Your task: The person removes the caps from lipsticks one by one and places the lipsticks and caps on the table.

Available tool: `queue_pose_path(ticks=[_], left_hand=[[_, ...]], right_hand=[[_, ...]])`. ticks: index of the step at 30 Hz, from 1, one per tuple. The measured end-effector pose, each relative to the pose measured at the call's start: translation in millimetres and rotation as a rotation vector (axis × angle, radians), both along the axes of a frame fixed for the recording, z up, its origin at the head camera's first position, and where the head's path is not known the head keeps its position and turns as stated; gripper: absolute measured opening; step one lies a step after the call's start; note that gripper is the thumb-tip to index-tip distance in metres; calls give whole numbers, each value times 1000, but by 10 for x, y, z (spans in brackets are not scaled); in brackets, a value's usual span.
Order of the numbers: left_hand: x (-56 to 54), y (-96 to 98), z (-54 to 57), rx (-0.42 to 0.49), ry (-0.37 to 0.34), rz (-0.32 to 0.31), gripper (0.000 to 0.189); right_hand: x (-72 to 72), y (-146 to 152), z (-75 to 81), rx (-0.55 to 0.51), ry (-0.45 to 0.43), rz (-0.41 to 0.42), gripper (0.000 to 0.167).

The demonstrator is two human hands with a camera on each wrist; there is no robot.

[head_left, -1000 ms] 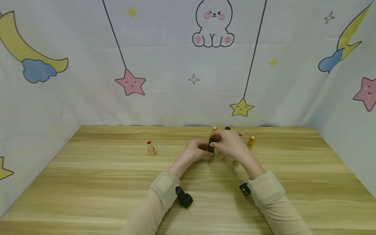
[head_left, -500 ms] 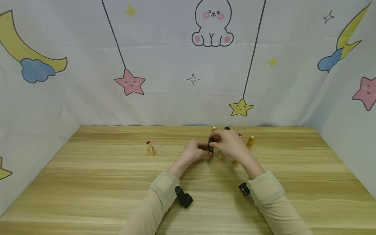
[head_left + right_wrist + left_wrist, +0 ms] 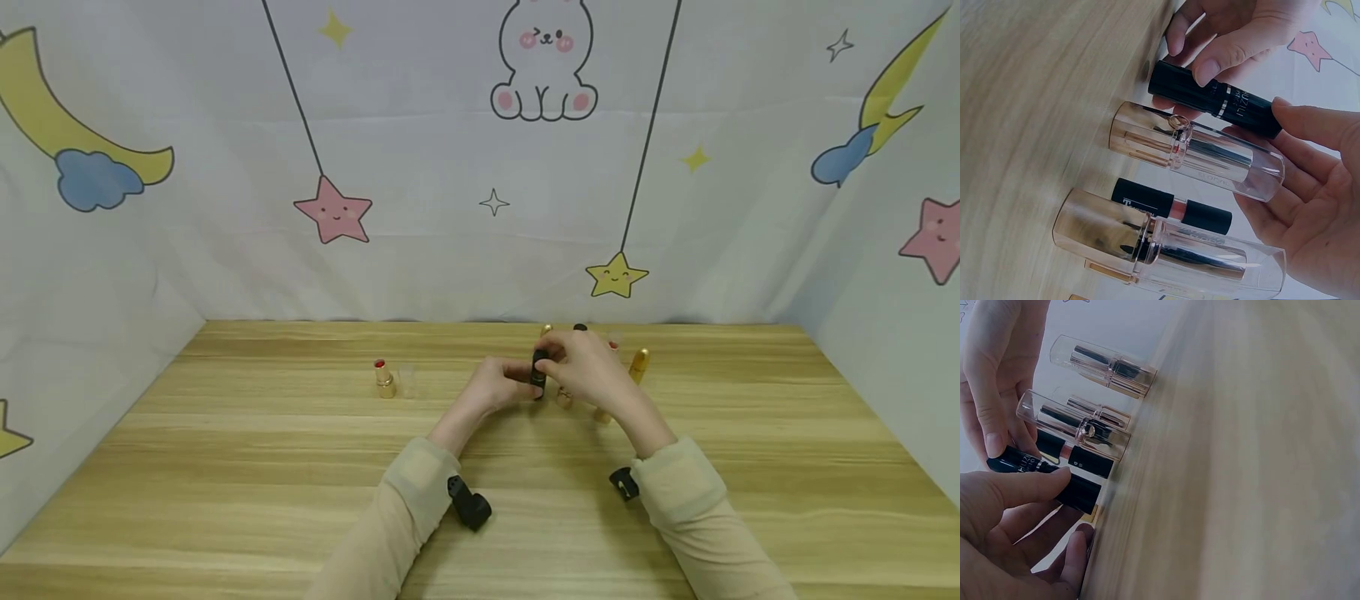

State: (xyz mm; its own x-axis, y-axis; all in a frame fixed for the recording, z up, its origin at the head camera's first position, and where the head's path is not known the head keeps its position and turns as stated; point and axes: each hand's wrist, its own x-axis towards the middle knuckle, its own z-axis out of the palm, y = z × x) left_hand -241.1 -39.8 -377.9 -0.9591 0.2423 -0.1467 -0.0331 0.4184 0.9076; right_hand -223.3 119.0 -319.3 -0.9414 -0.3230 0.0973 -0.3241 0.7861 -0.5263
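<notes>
Both hands are on one black lipstick tube (image 3: 539, 377), which stands upright over the wooden table. My left hand (image 3: 497, 383) grips its lower part between thumb and fingers. From above, my right hand (image 3: 592, 365) pinches its cap end, thumb on the near side. In the right wrist view a silver band (image 3: 1225, 100) shows between the tube's two parts, and pale lettering runs along the cap. Right next to it stands a lipstick with a clear cap and rose-gold base (image 3: 1144, 140). The right hand hides part of the group behind it in the head view.
Beyond stand another clear-capped lipstick (image 3: 1094, 228) and a black tube with a pink middle (image 3: 1147, 197). A gold tube (image 3: 640, 365) stands right of the right hand. Farther left are a red-tipped lipstick (image 3: 386, 385) and a clear cap (image 3: 407, 382). A printed cloth (image 3: 420, 275) rises behind the table.
</notes>
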Motion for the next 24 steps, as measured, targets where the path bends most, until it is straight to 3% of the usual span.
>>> queue_pose_path(ticks=[7,17,24], left_hand=[[-1,-9,24,31,-4,1,33],[24,-24,69,108,-12,-10,31],[67,-30,139,84,26,-16,30]], right_hand=[[-2,15,8,-13,35,8,24],[22,58,78,-123,82,31,26],[49,60,120,-146,92,26,27]])
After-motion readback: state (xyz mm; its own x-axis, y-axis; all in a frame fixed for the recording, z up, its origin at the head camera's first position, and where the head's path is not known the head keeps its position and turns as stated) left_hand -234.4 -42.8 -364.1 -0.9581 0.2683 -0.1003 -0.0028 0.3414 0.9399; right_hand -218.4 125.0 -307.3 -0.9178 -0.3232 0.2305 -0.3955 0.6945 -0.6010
